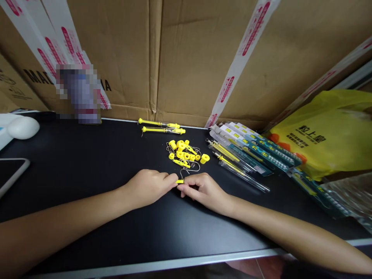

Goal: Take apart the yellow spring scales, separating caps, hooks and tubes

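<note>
My left hand (150, 186) is closed on one end of a small yellow piece (179, 181). At the piece's right end, my right hand (205, 190) pinches a thin wire hook (182, 174). Just beyond my hands lies a pile of yellow caps (186, 156), with yellow clips and bent metal wires among them. Two long yellow rods (162, 130) with metal wires lie near the back edge of the black table (116, 236). My fingers hide most of the held piece.
Packaged items in green and white boxes (255, 145) and clear tubes (244, 176) lie at right, beside a yellow plastic bag (328, 135). Cardboard boxes (186, 58) stand along the back. A phone-like device (11, 174) and a white rounded object (23, 127) are at left.
</note>
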`<state>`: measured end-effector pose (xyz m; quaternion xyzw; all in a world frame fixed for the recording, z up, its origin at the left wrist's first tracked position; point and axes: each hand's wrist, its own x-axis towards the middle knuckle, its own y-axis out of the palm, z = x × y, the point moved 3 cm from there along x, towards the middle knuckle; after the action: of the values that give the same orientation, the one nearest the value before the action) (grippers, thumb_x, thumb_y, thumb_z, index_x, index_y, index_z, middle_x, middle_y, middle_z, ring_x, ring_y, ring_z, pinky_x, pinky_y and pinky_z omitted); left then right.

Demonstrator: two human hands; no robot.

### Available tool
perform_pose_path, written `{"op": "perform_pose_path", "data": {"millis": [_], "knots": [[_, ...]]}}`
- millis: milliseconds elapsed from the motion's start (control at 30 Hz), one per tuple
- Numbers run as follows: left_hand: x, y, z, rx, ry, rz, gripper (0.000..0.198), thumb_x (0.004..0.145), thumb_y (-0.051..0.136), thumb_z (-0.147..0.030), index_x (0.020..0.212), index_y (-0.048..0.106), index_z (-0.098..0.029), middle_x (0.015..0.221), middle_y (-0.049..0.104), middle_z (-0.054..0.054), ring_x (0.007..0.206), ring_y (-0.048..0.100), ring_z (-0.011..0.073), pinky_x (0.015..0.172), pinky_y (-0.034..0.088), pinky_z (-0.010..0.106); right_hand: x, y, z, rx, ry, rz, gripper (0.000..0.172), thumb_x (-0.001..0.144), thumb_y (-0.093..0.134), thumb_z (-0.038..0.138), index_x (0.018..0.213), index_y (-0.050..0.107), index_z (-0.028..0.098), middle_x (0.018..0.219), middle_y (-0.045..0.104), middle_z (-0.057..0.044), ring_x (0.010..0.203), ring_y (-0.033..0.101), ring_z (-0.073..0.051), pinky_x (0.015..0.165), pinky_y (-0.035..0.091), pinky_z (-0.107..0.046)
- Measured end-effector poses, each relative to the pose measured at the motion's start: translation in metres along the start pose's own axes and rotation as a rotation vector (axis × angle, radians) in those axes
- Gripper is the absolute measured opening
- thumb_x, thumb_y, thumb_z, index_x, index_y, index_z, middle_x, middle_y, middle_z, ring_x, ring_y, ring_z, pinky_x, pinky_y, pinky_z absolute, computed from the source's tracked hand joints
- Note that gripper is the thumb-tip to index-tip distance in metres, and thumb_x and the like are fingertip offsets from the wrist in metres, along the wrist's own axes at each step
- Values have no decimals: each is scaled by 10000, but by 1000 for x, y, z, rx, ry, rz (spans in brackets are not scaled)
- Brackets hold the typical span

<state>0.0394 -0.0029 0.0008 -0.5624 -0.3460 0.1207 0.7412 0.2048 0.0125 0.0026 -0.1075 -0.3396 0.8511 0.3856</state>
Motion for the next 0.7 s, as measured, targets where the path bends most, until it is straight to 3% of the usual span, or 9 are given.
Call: {"op": "perform_pose_path", "data": {"millis": [300, 700], "knots": [[-2, 1, -1, 51, 11, 11, 180, 950, 361, -254, 792, 430, -203, 608, 560, -43, 524, 581, 149, 453, 292, 249, 0, 0, 2, -59, -43, 41, 358, 918, 453, 296, 630, 602, 145, 587, 596, 5, 539, 515, -78, 570, 355, -191], [-4, -3, -6, 116, -14, -44, 163, 939, 404, -251, 786, 425, -200, 594, 550, -45, 521, 562, 127, 467, 287, 244, -2, 4, 7, -76, -120, -57, 373, 902, 432, 251, 541, 433, 160, 530, 408, 35, 494, 357, -66, 516, 290, -206]]}}
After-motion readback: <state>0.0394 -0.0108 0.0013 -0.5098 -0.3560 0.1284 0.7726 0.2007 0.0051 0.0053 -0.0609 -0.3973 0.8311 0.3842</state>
